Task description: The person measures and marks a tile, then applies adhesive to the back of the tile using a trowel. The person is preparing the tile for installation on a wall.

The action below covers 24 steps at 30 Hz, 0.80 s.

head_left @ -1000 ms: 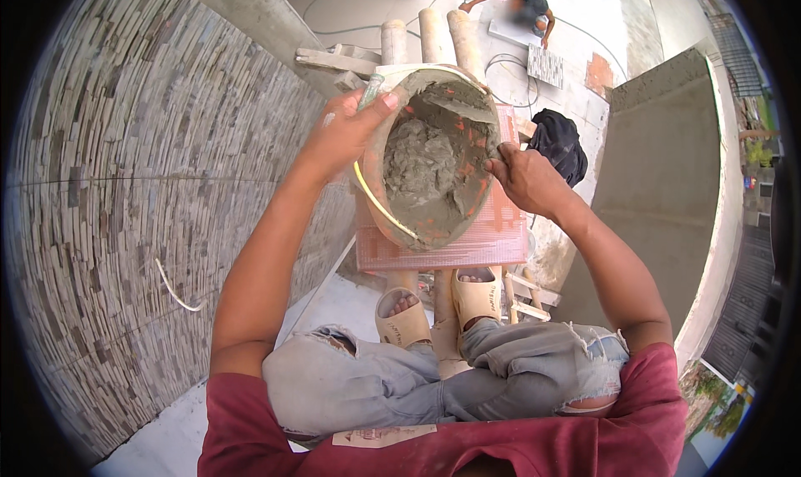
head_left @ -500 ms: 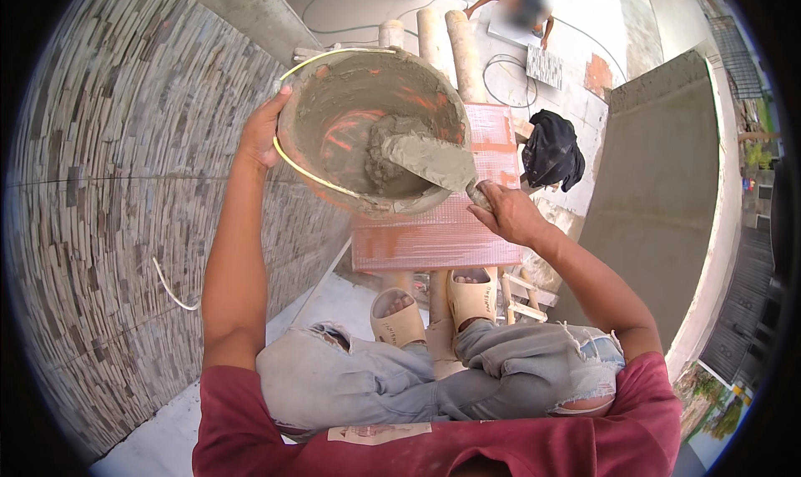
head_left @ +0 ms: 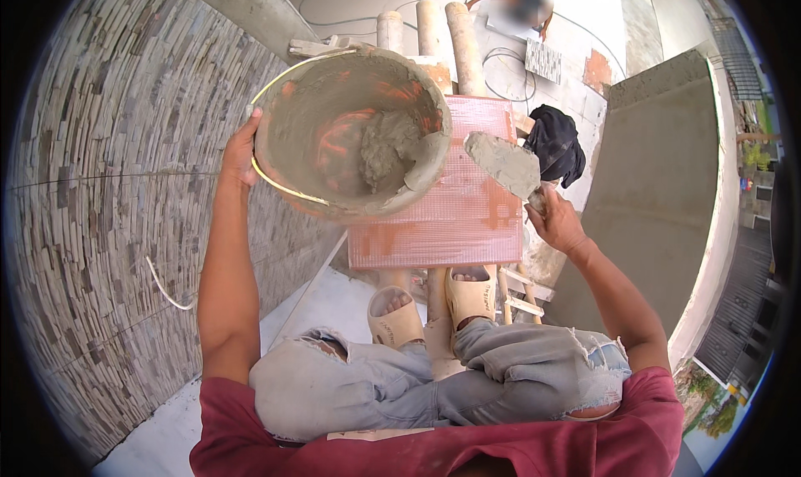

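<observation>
My left hand (head_left: 242, 150) grips the left rim of a mortar-smeared orange bucket (head_left: 279, 173), close to its yellow handle (head_left: 288, 189). The bucket tilts so that its inside faces me, and a lump of wet grey mortar (head_left: 388, 148) sits in it. In my right hand (head_left: 557, 218) is the handle of a trowel (head_left: 505, 167), its blade coated with mortar and held to the right of the bucket. Beneath both lies a reddish tile (head_left: 434, 239) with a fine grid on its upturned face, partly hidden by the bucket.
Bamboo poles (head_left: 465, 47) run under the tile, near my sandalled feet (head_left: 471, 298). Stone-patterned cladding (head_left: 142, 185) covers the wall at left; a plastered wall (head_left: 659, 193) rises at right. A black cloth (head_left: 555, 148) hangs nearby. Below, another person (head_left: 521, 10) works beside a patterned tile (head_left: 544, 62).
My right hand has drawn the trowel out of the bucket to the right, over the tile's right edge. The bucket has shifted slightly left with my left hand.
</observation>
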Each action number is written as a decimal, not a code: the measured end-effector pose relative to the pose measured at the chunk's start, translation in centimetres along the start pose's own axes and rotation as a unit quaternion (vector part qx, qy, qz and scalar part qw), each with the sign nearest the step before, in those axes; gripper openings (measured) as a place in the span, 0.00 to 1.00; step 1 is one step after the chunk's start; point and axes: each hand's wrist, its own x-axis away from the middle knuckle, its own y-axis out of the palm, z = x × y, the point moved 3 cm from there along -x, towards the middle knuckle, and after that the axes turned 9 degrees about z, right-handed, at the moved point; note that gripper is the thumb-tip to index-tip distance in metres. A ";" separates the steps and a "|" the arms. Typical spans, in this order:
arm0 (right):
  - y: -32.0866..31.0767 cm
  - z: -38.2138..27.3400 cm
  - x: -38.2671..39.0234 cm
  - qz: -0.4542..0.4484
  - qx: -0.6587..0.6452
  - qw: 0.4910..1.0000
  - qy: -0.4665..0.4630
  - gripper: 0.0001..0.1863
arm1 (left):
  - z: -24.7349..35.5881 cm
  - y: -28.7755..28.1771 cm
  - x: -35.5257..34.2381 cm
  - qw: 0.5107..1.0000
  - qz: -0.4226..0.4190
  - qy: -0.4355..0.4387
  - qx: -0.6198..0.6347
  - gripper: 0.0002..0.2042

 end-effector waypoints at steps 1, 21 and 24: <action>-0.9 -1.4 -0.2 0.019 -0.026 0.999 0.010 0.18 | 0.1 0.2 0.2 1.000 0.009 0.001 -0.007 0.24; -13.9 -9.8 -3.6 -0.132 -0.055 0.990 -0.004 0.19 | 2.4 6.3 3.4 0.998 -0.042 0.050 -0.022 0.22; -13.6 -12.7 -3.9 -0.186 0.037 0.974 -0.125 0.15 | 3.1 9.1 3.8 0.996 -0.016 0.074 -0.038 0.26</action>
